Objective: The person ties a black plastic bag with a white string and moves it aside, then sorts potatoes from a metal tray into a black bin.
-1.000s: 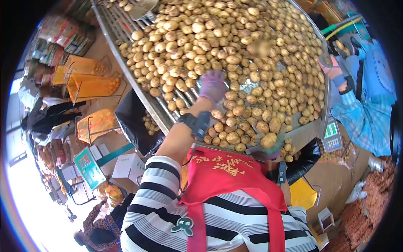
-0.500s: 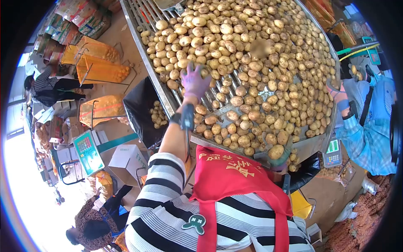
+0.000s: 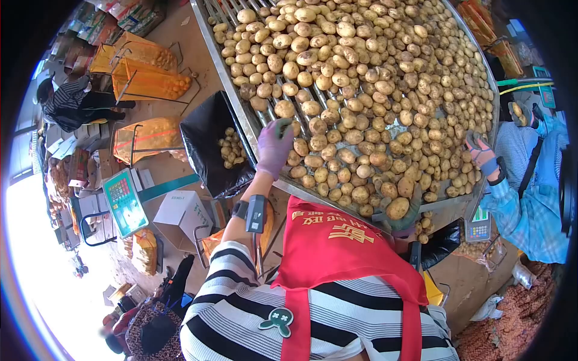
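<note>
My left hand (image 3: 275, 147), in a purple glove, is at the left front of the metal sorting table (image 3: 244, 114). Its fingers curl inward beside some potatoes (image 3: 310, 108); whatever they enclose is hidden. Low at the table's front edge, my right hand (image 3: 413, 218), in a greenish-purple glove, is partly covered by the apron and potatoes. Its fingers bend around a large pale potato (image 3: 397, 208). A heap of brown and yellow potatoes covers much of the slatted top.
A black-lined bin (image 3: 208, 144) with small potatoes adjoins the table's left side. Another person's gloved hand (image 3: 480, 153) rests at the right edge. Scales (image 3: 124, 201), an open carton (image 3: 182, 218) and orange mesh bags (image 3: 147, 141) stand to the left.
My left hand has moved back toward me, down to the left front edge, and its spread fingers have curled. My right hand stays with the large potato. The view has shifted slightly.
</note>
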A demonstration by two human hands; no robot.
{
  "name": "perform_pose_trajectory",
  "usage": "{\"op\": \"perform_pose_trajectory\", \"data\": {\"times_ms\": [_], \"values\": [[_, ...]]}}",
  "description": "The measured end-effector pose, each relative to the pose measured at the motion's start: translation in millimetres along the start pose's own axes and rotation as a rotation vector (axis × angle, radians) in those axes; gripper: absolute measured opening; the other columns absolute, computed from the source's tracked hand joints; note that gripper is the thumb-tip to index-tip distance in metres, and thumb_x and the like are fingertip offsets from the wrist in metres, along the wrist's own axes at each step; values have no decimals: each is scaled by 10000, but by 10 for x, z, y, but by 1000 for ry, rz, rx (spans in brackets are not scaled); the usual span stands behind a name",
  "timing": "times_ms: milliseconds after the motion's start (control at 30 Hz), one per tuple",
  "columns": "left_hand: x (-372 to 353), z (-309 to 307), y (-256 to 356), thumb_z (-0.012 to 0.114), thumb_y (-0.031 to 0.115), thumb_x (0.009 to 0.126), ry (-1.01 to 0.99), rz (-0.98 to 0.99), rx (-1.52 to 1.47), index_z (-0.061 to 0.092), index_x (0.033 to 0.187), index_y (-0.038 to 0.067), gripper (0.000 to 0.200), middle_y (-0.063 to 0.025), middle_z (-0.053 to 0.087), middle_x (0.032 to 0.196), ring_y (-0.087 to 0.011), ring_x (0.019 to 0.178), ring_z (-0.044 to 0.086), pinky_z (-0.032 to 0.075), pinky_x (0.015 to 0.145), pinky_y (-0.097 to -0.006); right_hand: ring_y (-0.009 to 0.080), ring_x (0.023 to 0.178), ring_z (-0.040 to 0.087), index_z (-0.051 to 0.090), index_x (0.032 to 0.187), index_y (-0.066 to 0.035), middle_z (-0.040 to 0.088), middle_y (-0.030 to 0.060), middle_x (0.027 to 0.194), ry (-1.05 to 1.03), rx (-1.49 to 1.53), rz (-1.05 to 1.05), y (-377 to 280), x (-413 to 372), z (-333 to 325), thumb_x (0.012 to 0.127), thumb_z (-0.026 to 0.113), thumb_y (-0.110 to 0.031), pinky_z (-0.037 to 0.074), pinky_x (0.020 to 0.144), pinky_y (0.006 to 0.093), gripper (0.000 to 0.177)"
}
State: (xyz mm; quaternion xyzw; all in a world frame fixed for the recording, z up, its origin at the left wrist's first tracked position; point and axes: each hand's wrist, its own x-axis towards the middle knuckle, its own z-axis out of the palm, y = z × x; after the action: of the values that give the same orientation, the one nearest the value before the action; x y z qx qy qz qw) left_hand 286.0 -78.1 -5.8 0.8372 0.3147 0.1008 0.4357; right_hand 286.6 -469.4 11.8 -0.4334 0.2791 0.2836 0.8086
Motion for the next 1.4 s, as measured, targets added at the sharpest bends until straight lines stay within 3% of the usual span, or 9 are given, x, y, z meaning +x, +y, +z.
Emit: {"op": "perform_pose_trajectory", "data": {"times_ms": [133, 333, 567, 733, 833, 1000, 1100, 1300, 1400], "values": [[54, 504, 120, 635, 340, 831, -237, 237, 530, 518, 1275, 31, 553, -125, 544, 1290, -301, 1059, 611, 469, 936, -397, 205, 899, 634, 530, 1189, -21, 641, 138, 1020, -7, -13, 0, 14, -17, 32, 925, 513, -517, 554, 763, 363, 562], [125, 661, 866, 644, 437, 813, -523, -118, 581, 482, 1272, -39, 682, -242, 511, 1263, -388, 1144, 549, 469, 968, -396, 208, 903, 633, 530, 1189, -21, 640, 138, 1023, -21, -25, 9, 43, 6, 90, 925, 514, -515, 552, 766, 365, 561], [-78, 545, 393, 672, 392, 778, -543, -69, 321, 574, 1165, 69, 513, -210, 609, 1150, -341, 1045, 620, 486, 902, -414, 210, 908, 632, 530, 1190, -21, 638, 138, 1027, -24, -26, 20, 64, 12, 111, 925, 516, -513, 551, 770, 367, 560], [-234, 258, 109, 599, 224, 855, -550, -606, -1108, 609, 1083, 30, 300, -144, 673, 992, -245, 943, 656, 558, 812, -369, 212, 911, 631, 530, 1190, -21, 637, 139, 1029, -25, -34, 21, 51, 16, 143, 925, 517, -512, 550, 772, 368, 558], [-155, 13, -112, 614, 201, 858, -388, -661, -1361, 592, 1122, 17, 323, -133, 654, 1025, -238, 929, 652, 556, 798, -359, 213, 913, 631, 530, 1190, -21, 637, 139, 1031, -25, -31, 24, 47, 10, 150, 925, 517, -511, 550, 774, 369, 558], [338, -34, -160, 639, 163, 862, -154, -495, -654, 565, 1187, -4, 373, -115, 622, 1080, -226, 905, 645, 553, 776, -342, 215, 917, 630, 530, 1191, -21, 636, 139, 1033, -31, -37, 38, 69, 7, 145, 925, 519, -510, 549, 777, 370, 557], [447, 203, 353, 668, 151, 816, -276, 209, 243, 561, 1249, 110, 447, -100, 589, 1184, -254, 949, 648, 542, 791, -363, 216, 919, 629, 530, 1191, -21, 635, 139, 1035, -39, -38, 42, 72, 8, 154, 925, 519, -509, 548, 778, 371, 556], [571, 635, 453, 678, 163, 765, -569, 394, 670, 539, 1292, 192, 546, -88, 438, 1396, -293, 1082, 612, 527, 844, -352, 219, 923, 628, 530, 1191, -21, 634, 139, 1038, -58, -39, 33, 61, -10, 201, 925, 521, -507, 547, 781, 373, 555], [535, 464, 271, 595, 232, 884, -603, 226, -30, 526, 1282, 124, 419, -64, 565, 1182, -207, 935, 625, 523, 799, -314, 220, 925, 628, 530, 1192, -21, 634, 140, 1039, -72, -33, 31, 62, -1, 220, 925, 521, -507, 547, 783, 373, 554]]}}
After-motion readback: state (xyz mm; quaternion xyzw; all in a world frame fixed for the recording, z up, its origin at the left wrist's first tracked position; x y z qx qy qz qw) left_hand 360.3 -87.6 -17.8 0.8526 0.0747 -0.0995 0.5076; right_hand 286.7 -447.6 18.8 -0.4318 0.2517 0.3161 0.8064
